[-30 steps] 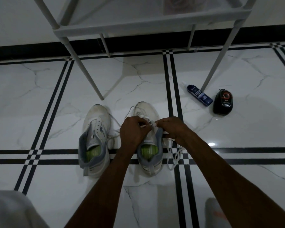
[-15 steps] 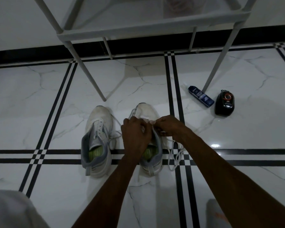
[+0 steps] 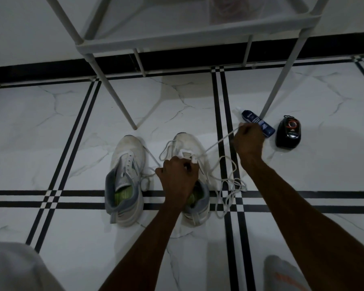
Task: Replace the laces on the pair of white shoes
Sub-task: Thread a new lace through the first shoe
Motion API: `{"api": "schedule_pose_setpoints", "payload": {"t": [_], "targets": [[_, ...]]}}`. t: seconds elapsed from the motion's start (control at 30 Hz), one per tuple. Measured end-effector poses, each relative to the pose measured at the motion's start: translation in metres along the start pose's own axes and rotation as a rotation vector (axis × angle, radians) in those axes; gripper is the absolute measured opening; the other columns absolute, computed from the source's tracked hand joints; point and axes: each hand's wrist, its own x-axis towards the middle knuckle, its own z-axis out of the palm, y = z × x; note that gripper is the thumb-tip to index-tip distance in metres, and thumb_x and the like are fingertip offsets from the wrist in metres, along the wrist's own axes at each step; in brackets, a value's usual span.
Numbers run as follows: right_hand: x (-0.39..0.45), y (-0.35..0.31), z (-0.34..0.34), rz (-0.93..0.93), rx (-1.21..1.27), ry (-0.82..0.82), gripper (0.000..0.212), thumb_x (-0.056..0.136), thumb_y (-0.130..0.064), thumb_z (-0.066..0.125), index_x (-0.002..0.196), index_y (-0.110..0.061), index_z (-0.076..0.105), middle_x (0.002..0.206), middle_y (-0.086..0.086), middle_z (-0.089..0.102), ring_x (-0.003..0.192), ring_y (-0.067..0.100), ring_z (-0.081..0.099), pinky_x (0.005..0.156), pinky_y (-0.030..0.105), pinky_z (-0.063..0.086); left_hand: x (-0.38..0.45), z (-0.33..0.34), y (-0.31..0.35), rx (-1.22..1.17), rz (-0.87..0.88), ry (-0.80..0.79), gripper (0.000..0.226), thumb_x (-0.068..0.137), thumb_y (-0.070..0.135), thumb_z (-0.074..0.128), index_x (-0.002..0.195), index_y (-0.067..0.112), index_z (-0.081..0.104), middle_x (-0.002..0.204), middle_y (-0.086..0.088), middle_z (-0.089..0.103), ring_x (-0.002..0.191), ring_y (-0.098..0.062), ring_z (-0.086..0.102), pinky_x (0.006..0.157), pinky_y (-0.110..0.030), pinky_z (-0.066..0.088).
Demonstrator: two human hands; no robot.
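Two white shoes stand side by side on the tiled floor, toes pointing away from me. The left shoe [image 3: 127, 164] has bare eyelets and a grey collar. My left hand [image 3: 178, 177] rests on the tongue of the right shoe [image 3: 187, 143], fingers pinched at its upper eyelets. My right hand [image 3: 249, 139] is out to the right of that shoe, closed on a white lace [image 3: 216, 142] that runs taut back to the eyelets. The slack of the lace lies looped on the floor [image 3: 229, 185] beside the right shoe.
A blue tube [image 3: 259, 122] and a black round container [image 3: 288, 134] lie on the floor just beyond my right hand. A white rack stands over the shoes' far side, with legs at the left [image 3: 118, 101] and right [image 3: 280, 80]. Grey cloth shows at the bottom corners.
My right hand has moved away from the right shoe to the upper right, drawing the lace out taut. My left hand stays on the shoe's tongue.
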Motion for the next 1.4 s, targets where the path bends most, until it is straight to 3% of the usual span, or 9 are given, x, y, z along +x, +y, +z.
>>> {"api": "schedule_pose_setpoints", "payload": {"t": [0.07, 0.23, 0.43, 0.67, 0.83, 0.9, 1.1, 1.23, 1.4], "targets": [[-0.004, 0.003, -0.002, -0.167, 0.003, 0.033, 0.014, 0.100, -0.011, 0.050, 0.105, -0.003, 0.060, 0.100, 0.010, 0.061, 0.089, 0.018, 0.060, 0.085, 0.037, 0.055, -0.001, 0.001, -0.003, -0.001, 0.014, 0.011, 0.040, 0.094, 0.053, 0.049, 0.068, 0.028, 0.066, 0.075, 0.008, 0.064, 0.083, -0.015, 0.059, 0.084, -0.038, 0.032], [-0.044, 0.011, 0.028, -0.458, -0.228, -0.612, 0.024, 0.089, -0.017, 0.072, 0.112, -0.007, 0.073, 0.105, 0.008, 0.064, 0.098, 0.021, 0.062, 0.085, 0.026, 0.049, 0.002, 0.004, -0.009, -0.054, 0.014, -0.034, 0.042, 0.091, 0.061, 0.046, 0.076, 0.029, 0.070, 0.079, 0.010, 0.067, 0.088, -0.014, 0.061, 0.083, -0.039, 0.033], [-0.050, 0.003, 0.038, -0.576, -0.475, -0.669, 0.019, 0.090, -0.012, 0.062, 0.085, 0.000, 0.076, 0.089, 0.018, 0.072, 0.083, 0.030, 0.067, 0.082, 0.041, 0.053, 0.004, 0.005, -0.017, -0.045, 0.016, -0.041, 0.037, 0.090, 0.058, 0.048, 0.084, 0.031, 0.074, 0.086, 0.011, 0.070, 0.092, -0.013, 0.064, 0.085, -0.040, 0.036], [-0.019, -0.028, -0.003, -0.400, 0.133, 0.299, 0.016, 0.095, -0.006, 0.057, 0.094, -0.022, 0.056, 0.104, 0.007, 0.058, 0.091, 0.010, 0.059, 0.088, 0.018, 0.049, 0.002, -0.005, -0.015, -0.080, 0.021, -0.004, 0.025, 0.093, 0.047, 0.062, 0.092, 0.026, 0.077, 0.093, 0.003, 0.071, 0.096, -0.019, 0.064, 0.085, -0.037, 0.029], [-0.034, 0.005, 0.031, -0.507, -0.469, -0.398, 0.056, 0.087, -0.027, 0.073, 0.139, -0.019, 0.055, 0.139, 0.011, 0.047, 0.131, 0.029, 0.040, 0.108, 0.033, 0.031, 0.000, -0.009, -0.012, -0.128, 0.009, -0.006, 0.023, 0.092, 0.045, 0.065, 0.096, 0.026, 0.078, 0.098, 0.002, 0.071, 0.098, -0.019, 0.065, 0.091, -0.041, 0.036], [-0.048, 0.018, 0.046, -0.528, -0.573, -0.549, 0.035, 0.089, -0.026, 0.068, 0.124, -0.021, 0.069, 0.127, 0.008, 0.057, 0.123, 0.035, 0.048, 0.101, 0.040, 0.041, 0.000, -0.008, -0.013, -0.147, 0.003, -0.005, 0.023, 0.092, 0.045, 0.066, 0.096, 0.026, 0.078, 0.099, 0.002, 0.071, 0.099, -0.019, 0.065, 0.090, -0.041, 0.036], [-0.050, -0.006, 0.027, -0.470, -0.189, -0.137, 0.013, 0.091, -0.001, 0.060, 0.094, -0.005, 0.072, 0.095, 0.009, 0.067, 0.081, 0.005, 0.060, 0.080, 0.022, 0.053, -0.002, -0.011, -0.014, -0.109, -0.019, 0.000, 0.026, 0.093, 0.045, 0.064, 0.093, 0.023, 0.077, 0.097, 0.002, 0.069, 0.097, -0.019, 0.064, 0.085, -0.036, 0.027], [-0.011, -0.038, -0.007, -0.423, 0.023, 0.318, 0.025, 0.093, -0.011, 0.060, 0.117, -0.014, 0.063, 0.122, 0.004, 0.050, 0.111, 0.010, 0.055, 0.095, 0.026, 0.051, -0.003, -0.014, -0.014, -0.130, -0.042, -0.002, 0.022, 0.092, 0.044, 0.065, 0.092, 0.025, 0.077, 0.098, 0.002, 0.070, 0.098, -0.020, 0.065, 0.088, -0.038, 0.030], [-0.037, -0.008, 0.031, -0.547, -0.348, -0.431, 0.033, 0.087, -0.018, 0.071, 0.119, -0.011, 0.069, 0.120, 0.015, 0.065, 0.115, 0.032, 0.059, 0.103, 0.047, 0.045, -0.003, -0.014, -0.014, -0.140, -0.033, -0.018, 0.024, 0.092, 0.045, 0.064, 0.096, 0.025, 0.077, 0.102, 0.000, 0.069, 0.102, -0.021, 0.064, 0.090, -0.039, 0.034]]}}
